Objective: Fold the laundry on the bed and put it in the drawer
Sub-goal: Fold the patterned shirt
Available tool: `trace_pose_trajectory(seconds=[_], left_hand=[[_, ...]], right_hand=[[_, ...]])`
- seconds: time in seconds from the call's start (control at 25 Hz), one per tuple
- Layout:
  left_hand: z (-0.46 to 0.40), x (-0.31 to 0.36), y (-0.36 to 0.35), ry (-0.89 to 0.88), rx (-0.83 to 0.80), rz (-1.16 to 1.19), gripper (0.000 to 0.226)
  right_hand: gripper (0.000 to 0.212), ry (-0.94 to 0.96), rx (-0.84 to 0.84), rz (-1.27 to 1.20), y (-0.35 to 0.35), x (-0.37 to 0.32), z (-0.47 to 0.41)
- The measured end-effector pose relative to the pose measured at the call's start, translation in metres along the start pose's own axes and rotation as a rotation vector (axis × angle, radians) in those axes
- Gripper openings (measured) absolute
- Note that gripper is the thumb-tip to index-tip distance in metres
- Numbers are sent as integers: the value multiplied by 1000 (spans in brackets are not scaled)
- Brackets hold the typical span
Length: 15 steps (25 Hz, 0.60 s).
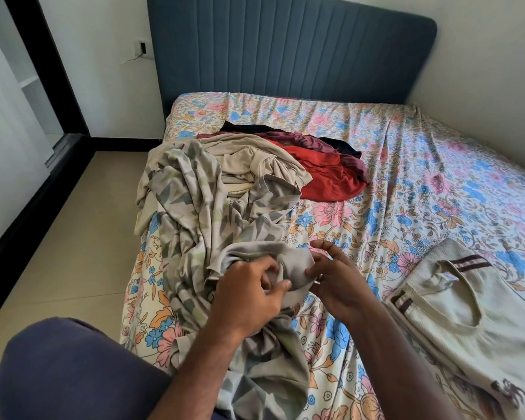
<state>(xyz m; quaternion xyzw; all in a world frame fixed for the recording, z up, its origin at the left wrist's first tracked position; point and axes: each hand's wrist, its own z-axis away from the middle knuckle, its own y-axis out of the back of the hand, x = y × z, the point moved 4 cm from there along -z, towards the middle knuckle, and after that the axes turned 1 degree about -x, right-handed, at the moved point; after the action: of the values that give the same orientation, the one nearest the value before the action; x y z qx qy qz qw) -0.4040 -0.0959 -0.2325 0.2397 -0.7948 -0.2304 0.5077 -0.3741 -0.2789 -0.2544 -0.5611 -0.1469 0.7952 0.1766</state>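
On the bed point(406, 165), the shirt point(194, 213) lies crumpled beside the pile point(325, 165). The left hand point(246, 295) pinches it; the right hand point(334, 277) touches it, fingers point(322, 247) loose. The bunched cloth could fold crookedly.

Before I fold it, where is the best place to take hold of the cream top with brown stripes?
Take the cream top by its two shoulder straps, either side of the open neckline, coming from the near edge of the bed. It lies flat and apart from the pile, so both straps are exposed.
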Motion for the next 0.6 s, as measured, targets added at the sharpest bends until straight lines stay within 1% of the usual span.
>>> trace_pose_trajectory(seconds=[0.08,0.12,0.16,0.24,0.28,0.36,0.44,0.52,0.56,0.6], left_hand=[[-3,10,8,-81,234,-14,26],[-3,15,10,-101,314,-9,28],[-4,17,9,-75,330,31,34],[-8,13,1,55,250,148,44],[-10,6,-5,123,204,179,45],[-15,-8,-11,224,158,227,38],[-18,-18,-11,359,102,326,30],[-17,-24,-12,506,-53,592,25],[-15,-25,-11,546,-117,709,23],[-15,-26,-9,552,-137,761,22]], right_hand=[[61,33,-79,-84,-6,-4,2],[67,56,-132,-118,-8,-6,4],[74,81,-198,-134,-12,-10,7],[88,123,-343,-128,-21,-13,13],[92,135,-415,-117,-27,-13,17],[96,151,-523,-86,-38,-10,24],[94,162,-581,-59,-46,-6,30],[92,175,-574,-60,-49,-3,31],[90,183,-522,-52,-49,-2,31],[85,197,-423,-14,-46,0,29]])
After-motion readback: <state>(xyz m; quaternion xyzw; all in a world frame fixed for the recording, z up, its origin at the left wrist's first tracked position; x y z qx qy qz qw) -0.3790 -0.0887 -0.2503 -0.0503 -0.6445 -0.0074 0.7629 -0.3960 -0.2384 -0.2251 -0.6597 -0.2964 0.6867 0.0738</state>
